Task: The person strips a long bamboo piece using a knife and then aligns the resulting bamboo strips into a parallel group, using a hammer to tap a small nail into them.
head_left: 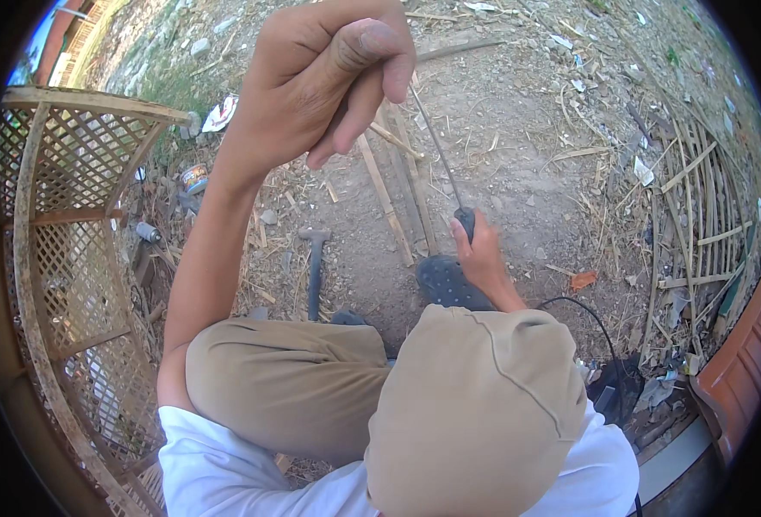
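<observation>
We are crouched low over the ground [527, 233], and we look down at our two hands. Our right hand [484, 258] is wrapped around the black handle [464, 221] of a long, thin tool [442, 158]. Its grip is closed on that handle. The tool is near the middle of the ground, and its thin grey rod slants away from us, up to the left hand [337, 86]. That hand is lifted high, close to our eyes. Its fingers are curled in, with the thumb bent over them. The far end of the rod meets them in our view, but we cannot tell if they pinch it.

Just under our right hand is a dark shoe [449, 281] with little holes. Long wooden strips [382, 194] lie on the ground between the two hands. A hammer [315, 271] lies to the left of the strips, with its head pointing away from us.

By the left edge of the ground stands a criss-cross wooden panel [79, 177], with a tin can [194, 179] near it. By the right edge is a pile of thin sticks [697, 202]. A black cord [600, 320] bends along the near right corner.
</observation>
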A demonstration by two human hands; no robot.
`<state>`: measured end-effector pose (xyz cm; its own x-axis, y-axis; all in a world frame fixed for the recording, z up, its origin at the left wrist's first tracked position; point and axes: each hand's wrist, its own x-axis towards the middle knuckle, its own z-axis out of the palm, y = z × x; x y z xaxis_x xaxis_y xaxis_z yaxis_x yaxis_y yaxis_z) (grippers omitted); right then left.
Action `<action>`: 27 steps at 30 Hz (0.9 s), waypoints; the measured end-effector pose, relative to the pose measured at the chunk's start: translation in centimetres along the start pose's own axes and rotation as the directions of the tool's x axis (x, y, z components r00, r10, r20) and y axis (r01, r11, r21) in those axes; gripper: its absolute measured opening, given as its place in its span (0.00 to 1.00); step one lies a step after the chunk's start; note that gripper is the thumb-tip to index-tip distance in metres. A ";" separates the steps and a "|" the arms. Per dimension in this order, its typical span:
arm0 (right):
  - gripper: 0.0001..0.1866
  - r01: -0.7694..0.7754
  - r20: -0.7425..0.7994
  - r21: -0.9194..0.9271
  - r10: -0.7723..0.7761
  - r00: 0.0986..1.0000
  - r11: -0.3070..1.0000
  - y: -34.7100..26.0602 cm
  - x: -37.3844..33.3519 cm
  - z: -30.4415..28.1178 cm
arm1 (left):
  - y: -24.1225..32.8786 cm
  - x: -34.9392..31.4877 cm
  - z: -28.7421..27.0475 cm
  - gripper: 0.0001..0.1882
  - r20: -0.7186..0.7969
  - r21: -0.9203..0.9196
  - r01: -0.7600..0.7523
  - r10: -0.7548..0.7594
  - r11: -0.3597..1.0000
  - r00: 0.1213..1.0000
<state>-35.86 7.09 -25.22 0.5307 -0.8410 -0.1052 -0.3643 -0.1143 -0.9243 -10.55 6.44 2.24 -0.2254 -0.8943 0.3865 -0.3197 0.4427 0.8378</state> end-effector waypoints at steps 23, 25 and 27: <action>0.22 0.012 0.073 0.011 -0.013 0.997 1.000 -1.9 0.8 0.7 | -1.5 -2.2 -1.5 0.26 -0.079 -0.055 -0.047 0.043 0.997 0.996; 0.22 0.132 -0.014 0.042 -0.131 0.991 0.990 0.6 0.3 0.9 | -1.7 -2.1 -1.6 0.26 -0.082 -0.061 -0.060 0.055 0.996 0.995; 0.21 0.009 0.051 -0.178 0.000 0.999 0.984 4.0 0.0 1.2 | -2.0 -2.0 -1.6 0.26 -0.124 -0.073 -0.052 0.043 0.996 0.991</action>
<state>-36.42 7.21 -29.38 0.5692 -0.8128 -0.1243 -0.4903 -0.2142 -0.8448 -7.98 7.25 0.36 -0.1230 -0.8756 0.4672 -0.2393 0.4830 0.8423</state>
